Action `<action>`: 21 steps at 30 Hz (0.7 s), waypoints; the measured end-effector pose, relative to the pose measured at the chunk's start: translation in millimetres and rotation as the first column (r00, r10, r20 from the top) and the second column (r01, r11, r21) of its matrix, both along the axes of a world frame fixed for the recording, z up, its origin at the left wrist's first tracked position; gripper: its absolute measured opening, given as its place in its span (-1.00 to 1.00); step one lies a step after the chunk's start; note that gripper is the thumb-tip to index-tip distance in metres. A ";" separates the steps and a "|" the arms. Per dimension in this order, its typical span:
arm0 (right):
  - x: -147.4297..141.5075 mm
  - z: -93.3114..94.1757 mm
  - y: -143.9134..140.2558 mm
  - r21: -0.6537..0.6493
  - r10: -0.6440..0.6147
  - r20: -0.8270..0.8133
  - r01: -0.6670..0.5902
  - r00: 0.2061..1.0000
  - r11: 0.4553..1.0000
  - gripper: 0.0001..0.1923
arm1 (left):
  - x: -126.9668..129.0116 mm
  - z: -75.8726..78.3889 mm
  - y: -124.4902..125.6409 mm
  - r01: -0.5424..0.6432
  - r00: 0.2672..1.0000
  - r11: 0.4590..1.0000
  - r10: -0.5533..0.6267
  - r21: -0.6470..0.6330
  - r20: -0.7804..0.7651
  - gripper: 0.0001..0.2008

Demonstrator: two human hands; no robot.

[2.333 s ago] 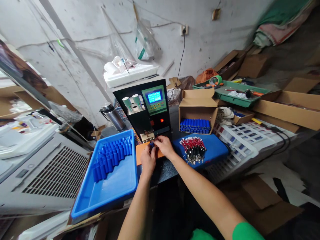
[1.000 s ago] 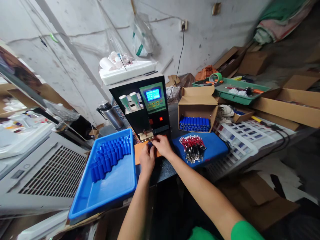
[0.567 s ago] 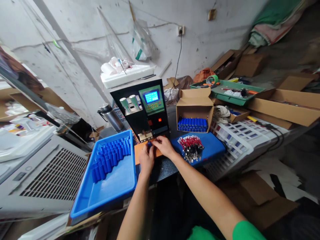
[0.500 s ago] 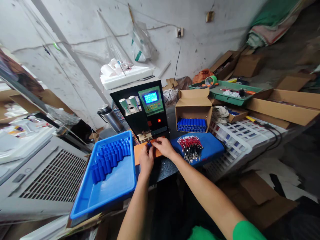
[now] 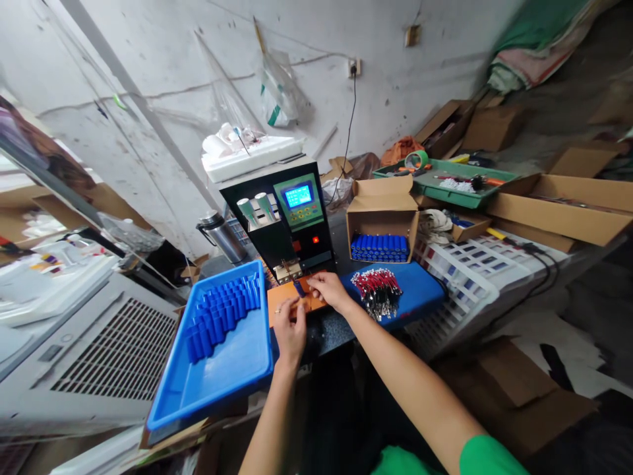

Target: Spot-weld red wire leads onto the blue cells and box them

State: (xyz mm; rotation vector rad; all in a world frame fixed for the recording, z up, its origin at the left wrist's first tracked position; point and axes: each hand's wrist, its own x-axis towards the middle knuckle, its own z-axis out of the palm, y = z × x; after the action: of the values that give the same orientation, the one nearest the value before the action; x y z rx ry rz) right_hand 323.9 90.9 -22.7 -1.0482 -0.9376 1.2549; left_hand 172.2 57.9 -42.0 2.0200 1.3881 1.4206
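right hand [image 5: 326, 291] at orange pad [image 5: 284, 302] edge — left hand [image 5: 289, 330] beside

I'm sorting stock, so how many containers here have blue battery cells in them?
2. The blue tray by the left hand holds rows of cells, and the open cardboard box behind the right hand holds stacked ones. Other boxes may hide more.

Soft, even daylight, perhaps from the left; wide-angle bending at edges, slight blur there.
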 end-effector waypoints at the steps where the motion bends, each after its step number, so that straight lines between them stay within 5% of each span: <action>1: 0.6 -0.1 0.1 0.004 0.002 -0.011 -0.002 1.000 1.000 -0.71 | -0.5 -0.7 -4.6 0.024 0.998 0.999 -0.022 0.031 -0.057 -0.73; 5: 2.2 -2.6 1.2 0.018 0.008 -0.036 -0.008 0.999 1.000 -0.65 | 2.3 0.5 -14.0 0.057 0.981 0.996 -0.042 0.074 -0.189 -0.79; 10: 4.1 -3.7 -1.8 0.060 0.022 -0.024 -0.020 0.999 0.998 -0.60 | 4.7 5.5 -12.1 0.072 0.993 0.997 -0.072 -0.002 -0.093 -0.78; 17: 7.9 -5.3 -12.4 0.172 0.230 0.153 -0.255 0.961 0.952 -0.67 | 1.4 11.6 -4.4 0.109 0.994 0.980 -0.111 -0.165 -0.003 -0.73; 21: 6.7 -7.5 -12.0 0.203 0.215 0.187 -0.252 0.959 0.946 -0.70 | 2.0 12.9 -1.8 0.129 0.991 0.977 -0.131 -0.171 -0.003 -0.74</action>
State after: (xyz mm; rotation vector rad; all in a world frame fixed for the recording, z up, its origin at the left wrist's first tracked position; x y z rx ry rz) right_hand 330.6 78.9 -30.2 -0.8871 -1.3302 1.2340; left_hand 174.1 56.1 -29.1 1.9751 1.3089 1.1933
